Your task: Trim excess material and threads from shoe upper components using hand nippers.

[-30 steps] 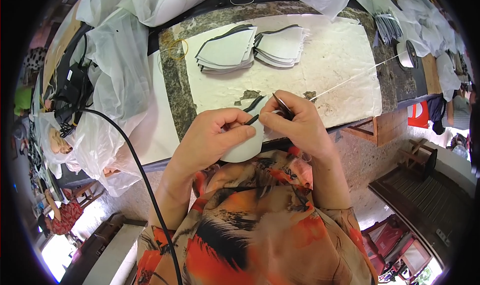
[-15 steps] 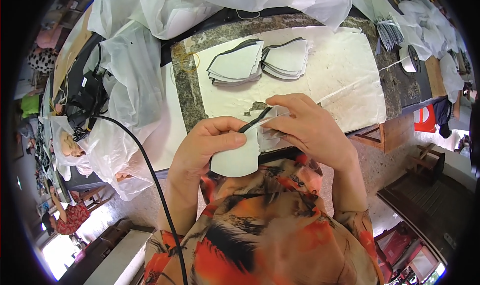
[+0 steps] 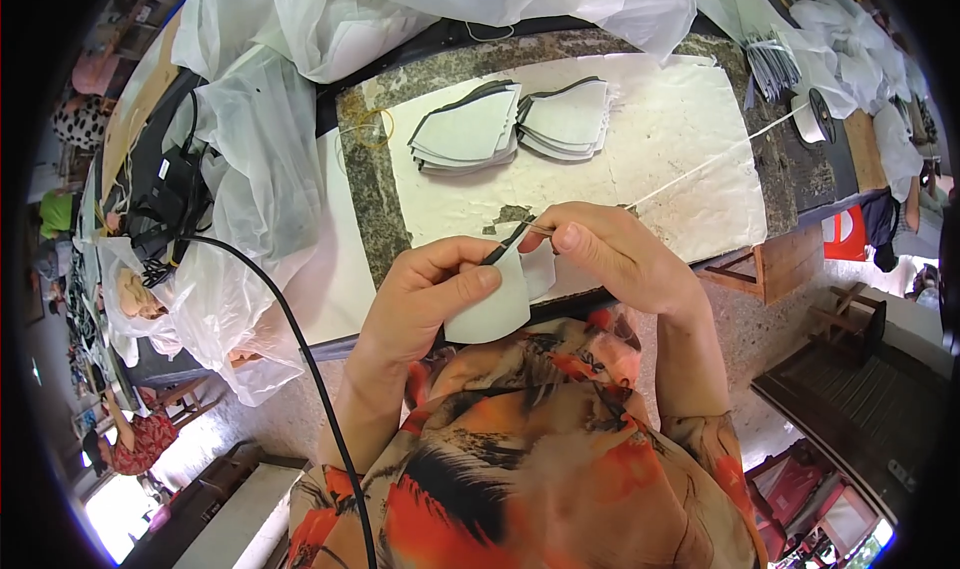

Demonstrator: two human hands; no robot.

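Note:
A white, curved flat piece [image 3: 490, 311] with a black edge is held over the front edge of the table. My left hand [image 3: 422, 294] pinches it between thumb and fingers near the black edge. At the other end of that edge, my right hand [image 3: 630, 254] has its fingertips closed together on the black strip [image 3: 515, 239]. A narrow white tape [image 3: 700, 164] runs from a spool [image 3: 815, 117] toward my right hand; its end is hidden behind the fingers. Beyond my hands lie two fanned stacks of similar pieces, a left stack [image 3: 465, 134] and a right stack [image 3: 567, 124].
A stained white sheet [image 3: 690, 99] covers the stone-like work board. Clear plastic bags [image 3: 260, 149] crowd the left and back. A black cable [image 3: 285, 299] hangs down past my left arm. A bundle of grey strips [image 3: 772, 64] lies at back right, and a wooden stool [image 3: 765, 264] stands beyond the table.
My right hand has turned and its fingers have closed in at the black edge. The held piece has shifted slightly up and right. The white tape now looks more taut.

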